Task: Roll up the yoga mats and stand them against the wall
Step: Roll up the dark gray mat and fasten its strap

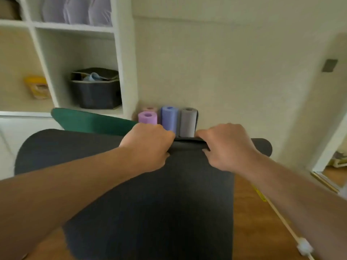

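- Mat first: the black yoga mat [150,194] lies flat on the wood floor [247,212] — matte, dark, its far edge curled into a thin first fold near the wall [225,72].
- I see my left hand [148,147] and right hand [227,147] side by side, fingers curled over that fold, thumbs beneath, pinching it.
- Rolled mats — pink [147,118], blue [170,119], grey [188,121] — stand upright against the wall beyond.

pink roll [149,109] half hidden, shelf items [37,87] blurred
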`<action>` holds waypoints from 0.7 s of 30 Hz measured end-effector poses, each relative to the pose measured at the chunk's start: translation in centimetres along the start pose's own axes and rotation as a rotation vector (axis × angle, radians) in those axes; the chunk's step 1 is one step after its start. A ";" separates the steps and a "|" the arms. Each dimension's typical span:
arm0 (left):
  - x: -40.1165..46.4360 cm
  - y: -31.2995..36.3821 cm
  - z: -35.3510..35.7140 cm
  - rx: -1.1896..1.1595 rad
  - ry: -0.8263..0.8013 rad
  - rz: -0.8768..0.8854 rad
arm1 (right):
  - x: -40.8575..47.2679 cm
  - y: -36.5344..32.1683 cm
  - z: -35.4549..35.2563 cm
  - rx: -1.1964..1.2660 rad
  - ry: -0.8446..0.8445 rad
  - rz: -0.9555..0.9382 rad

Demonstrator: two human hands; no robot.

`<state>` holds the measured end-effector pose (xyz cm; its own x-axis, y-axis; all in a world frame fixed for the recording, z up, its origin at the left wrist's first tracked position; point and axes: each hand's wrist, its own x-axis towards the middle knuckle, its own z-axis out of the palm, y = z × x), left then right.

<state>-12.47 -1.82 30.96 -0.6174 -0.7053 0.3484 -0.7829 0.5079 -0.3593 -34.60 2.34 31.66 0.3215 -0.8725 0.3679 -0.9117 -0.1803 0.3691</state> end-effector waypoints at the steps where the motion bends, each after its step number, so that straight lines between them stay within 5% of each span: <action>1: -0.7 -0.6 0.2 -0.007 0.023 -0.011 | 0.3 -0.6 0.0 -0.017 0.037 -0.015; 5: -3.4 -1.9 3.4 -0.080 0.072 -0.019 | 1.1 -3.0 2.0 0.091 0.041 -0.052; 10: -7.9 0.3 11.6 -0.325 -0.143 -0.054 | 0.4 -7.3 7.8 0.310 -0.322 -0.004; 12: -9.3 1.3 14.5 -0.434 -0.206 -0.067 | -0.2 -9.5 10.1 0.265 -0.338 -0.040; 15: -10.5 2.3 17.7 -0.442 -0.202 0.016 | -0.2 -12.4 12.9 0.220 -0.421 -0.154; 19: -10.0 3.2 20.4 -0.425 -0.248 0.081 | 1.7 -13.5 16.4 0.429 -0.832 -0.095; 21: -9.4 3.4 20.9 -0.462 -0.284 0.077 | 2.4 -13.6 17.8 0.418 -0.843 -0.104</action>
<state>-7.74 -3.84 8.34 -0.6793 -0.7309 0.0654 -0.7279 0.6825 0.0659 -25.95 -5.43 12.30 0.2648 -0.8538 -0.4483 -0.9591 -0.2814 -0.0307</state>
